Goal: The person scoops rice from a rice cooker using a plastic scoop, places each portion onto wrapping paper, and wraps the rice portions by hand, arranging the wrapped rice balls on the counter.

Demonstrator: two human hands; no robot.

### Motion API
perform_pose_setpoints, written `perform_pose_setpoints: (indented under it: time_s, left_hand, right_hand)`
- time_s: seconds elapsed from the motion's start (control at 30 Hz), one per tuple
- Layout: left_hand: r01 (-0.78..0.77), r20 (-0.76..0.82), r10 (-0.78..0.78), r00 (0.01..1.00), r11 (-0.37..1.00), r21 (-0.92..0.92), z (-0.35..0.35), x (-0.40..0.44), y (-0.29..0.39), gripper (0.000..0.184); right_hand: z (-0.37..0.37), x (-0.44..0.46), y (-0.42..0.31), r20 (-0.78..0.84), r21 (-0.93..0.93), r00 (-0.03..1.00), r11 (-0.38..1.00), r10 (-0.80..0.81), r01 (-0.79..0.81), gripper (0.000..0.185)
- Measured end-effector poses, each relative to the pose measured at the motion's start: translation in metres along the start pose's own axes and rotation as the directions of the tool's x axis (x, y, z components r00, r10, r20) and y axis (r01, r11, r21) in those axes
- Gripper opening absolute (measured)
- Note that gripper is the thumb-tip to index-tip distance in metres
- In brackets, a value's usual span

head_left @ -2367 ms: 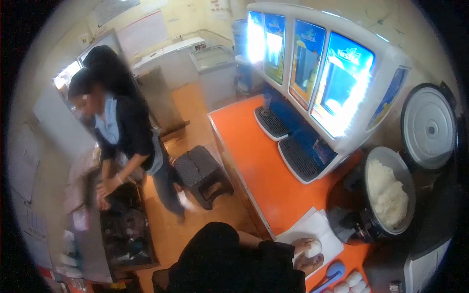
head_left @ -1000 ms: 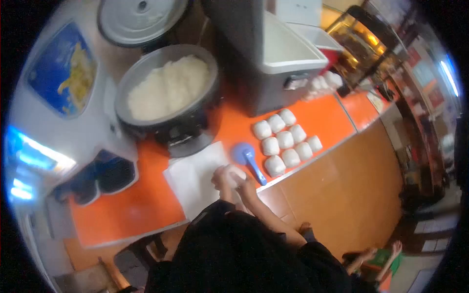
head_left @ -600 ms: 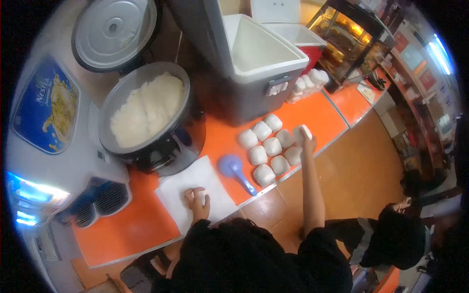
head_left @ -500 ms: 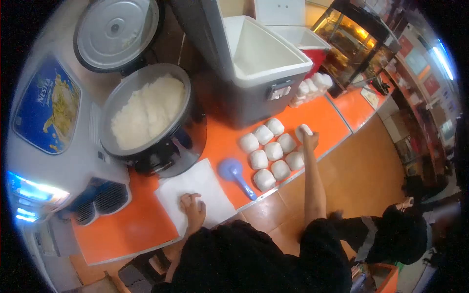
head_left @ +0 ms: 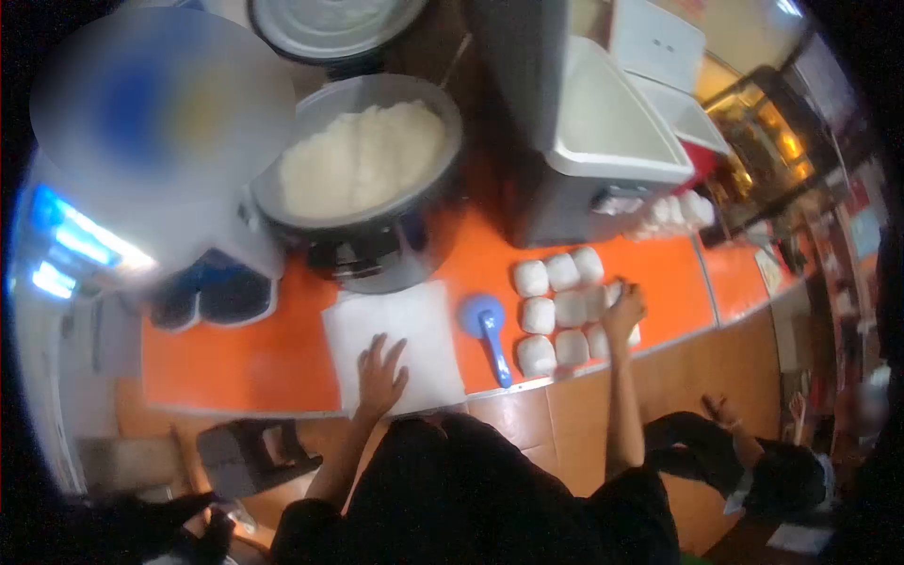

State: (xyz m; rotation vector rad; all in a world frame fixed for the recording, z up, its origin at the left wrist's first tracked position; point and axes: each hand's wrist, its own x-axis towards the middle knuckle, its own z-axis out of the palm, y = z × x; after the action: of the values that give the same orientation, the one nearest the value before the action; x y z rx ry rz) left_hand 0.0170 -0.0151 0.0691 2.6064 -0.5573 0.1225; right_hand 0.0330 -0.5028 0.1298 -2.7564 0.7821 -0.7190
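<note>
My left hand (head_left: pixel 379 379) lies with its fingers spread on a stack of white paper (head_left: pixel 391 320), holding nothing. At the right end of the rows of white wrapped packets (head_left: pixel 538 315), my right hand (head_left: pixel 624 308) has its fingers on one wrapped packet (head_left: pixel 612 293), partly hidden under them. Between the paper and the packets rests a blue scoop (head_left: pixel 493 348), its handle toward the counter's front edge. Behind the paper stands a large black pot of white rice (head_left: pixel 363 160).
A grey cooler box (head_left: pixel 617 155) with its lid raised stands behind the packets. At left is a drink dispenser (head_left: pixel 141 207). A glass display case (head_left: pixel 763 141) is at back right. A stool (head_left: pixel 235 459) is below the orange counter (head_left: pixel 235 372). Another person (head_left: pixel 777 476) is at lower right.
My right hand has carried a packet from the paper to the right end of the rows. My left hand has let go and its fingers have spread. The view has turned.
</note>
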Motion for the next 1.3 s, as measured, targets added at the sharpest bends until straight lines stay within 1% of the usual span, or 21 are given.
perform_pose_setpoints:
  time_s: [0.03, 0.07, 0.17, 0.27, 0.33, 0.4, 0.47, 0.5, 0.57, 0.63, 0.7, 0.73, 0.77, 0.83, 0.9, 1.0, 1.07, 1.1, 1.13, 1.23, 1.3]
  left_hand:
    - [0.015, 0.003, -0.015, 1.0, 1.0, 0.026, -0.002, -0.001, 0.003, 0.054]
    - [0.052, 0.017, -0.053, 0.998, 0.996, 0.079, -0.001, -0.002, 0.003, 0.055]
    - [0.073, 0.024, -0.075, 0.997, 0.995, 0.061, -0.009, 0.001, 0.005, 0.056]
    - [0.065, 0.036, -0.066, 0.997, 0.997, 0.044, -0.003, -0.002, -0.004, 0.057]
    - [0.048, 0.083, -0.053, 0.995, 0.997, 0.052, -0.007, -0.002, -0.011, 0.058]
    - [0.015, 0.069, -0.016, 0.998, 1.0, 0.013, -0.008, -0.001, -0.023, 0.058]
    - [0.001, 0.084, 0.001, 0.996, 1.0, -0.021, -0.004, 0.0, -0.033, 0.06]
    - [0.035, 0.024, -0.032, 0.999, 0.99, -0.138, -0.005, 0.002, -0.036, 0.061]
    - [0.07, -0.084, -0.108, 0.991, 0.929, -0.362, -0.01, 0.012, -0.04, 0.063]
    - [-0.006, -0.293, -0.102, 0.951, 0.938, -0.347, -0.044, 0.032, -0.03, 0.069]
    - [-0.065, -0.491, -0.112, 0.864, 0.942, -0.33, -0.08, 0.059, -0.016, 0.07]
    - [-0.12, -0.516, -0.118, 0.848, 0.907, -0.405, -0.103, 0.073, -0.007, 0.07]
    - [-0.158, -0.581, -0.097, 0.808, 0.915, -0.372, -0.126, 0.088, 0.005, 0.069]
    - [-0.221, -0.694, -0.053, 0.718, 0.928, -0.299, -0.156, 0.115, 0.026, 0.068]
    - [-0.172, -0.687, -0.079, 0.723, 0.942, -0.29, -0.155, 0.135, 0.035, 0.067]
    - [-0.177, -0.738, -0.074, 0.67, 0.95, -0.256, -0.148, 0.149, 0.034, 0.062]
    - [-0.173, -0.763, -0.088, 0.641, 0.951, -0.255, -0.144, 0.151, 0.036, 0.054]
    - [-0.167, -0.774, -0.114, 0.622, 0.947, -0.274, -0.145, 0.152, 0.039, 0.048]
    - [-0.166, -0.788, -0.134, 0.601, 0.944, -0.286, -0.146, 0.152, 0.039, 0.043]
    - [-0.172, -0.828, -0.115, 0.549, 0.954, -0.246, -0.144, 0.156, 0.038, 0.039]
    - [-0.163, -0.823, -0.134, 0.552, 0.951, -0.264, -0.144, 0.154, 0.039, 0.036]
  right_hand:
    - [0.014, -0.028, -0.025, 0.092, 0.355, 0.975, 0.922, -0.202, 0.157, 0.037]
    - [0.01, -0.064, -0.079, 0.02, 0.403, 0.97, 0.89, -0.243, 0.215, 0.033]
    - [0.011, -0.152, -0.167, 0.304, 0.358, 0.897, 0.911, -0.322, 0.205, 0.049]
    - [0.039, -0.188, -0.178, 0.129, 0.555, 0.948, 0.813, -0.29, 0.173, 0.061]
    - [0.056, -0.19, -0.162, 0.214, 0.586, 0.973, 0.808, -0.09, -0.054, 0.062]
    - [0.057, -0.168, -0.161, 0.181, 0.685, 0.983, 0.718, -0.005, -0.123, 0.06]
    - [-0.035, -0.107, -0.225, 0.019, 0.857, 1.0, 0.516, -0.008, -0.012, 0.048]
    - [-0.07, -0.078, -0.26, -0.065, 0.924, 0.998, 0.379, 0.008, 0.057, 0.041]
    - [-0.107, -0.016, -0.295, -0.176, 0.863, 0.961, 0.436, -0.215, 0.256, 0.039]
    - [-0.145, 0.04, -0.353, -0.287, 0.489, 0.821, 0.662, -0.493, 0.568, 0.033]
    - [-0.142, 0.084, -0.41, -0.257, 0.164, 0.716, 0.701, -0.648, 0.694, 0.032]
    - [-0.127, 0.107, -0.433, -0.177, -0.044, 0.693, 0.709, -0.699, 0.704, 0.032]
    - [-0.102, 0.13, -0.455, -0.089, -0.249, 0.678, 0.675, -0.73, 0.694, 0.031]
    - [-0.057, 0.161, -0.498, -0.086, -0.457, 0.606, 0.572, -0.791, 0.681, 0.026]
    - [-0.018, 0.185, -0.53, 0.032, -0.624, 0.495, 0.37, -0.868, 0.689, 0.016]
    - [0.02, 0.199, -0.549, 0.202, -0.334, 0.21, 0.135, -0.956, 0.933, 0.013]
    - [0.028, 0.194, -0.562, 0.309, -0.494, 0.164, -0.011, -0.937, 0.87, 0.006]
    - [0.026, 0.187, -0.566, 0.365, -0.556, 0.147, -0.089, -0.92, 0.826, 0.01]
    - [0.017, 0.183, -0.563, 0.257, -0.552, 0.031, -0.121, -0.966, 0.825, 0.01]
    - [0.017, 0.173, -0.578, 0.46, -0.487, 0.208, -0.05, -0.863, 0.872, 0.01]
    - [0.015, 0.166, -0.573, 0.422, -0.496, 0.196, -0.045, -0.885, 0.867, 0.009]
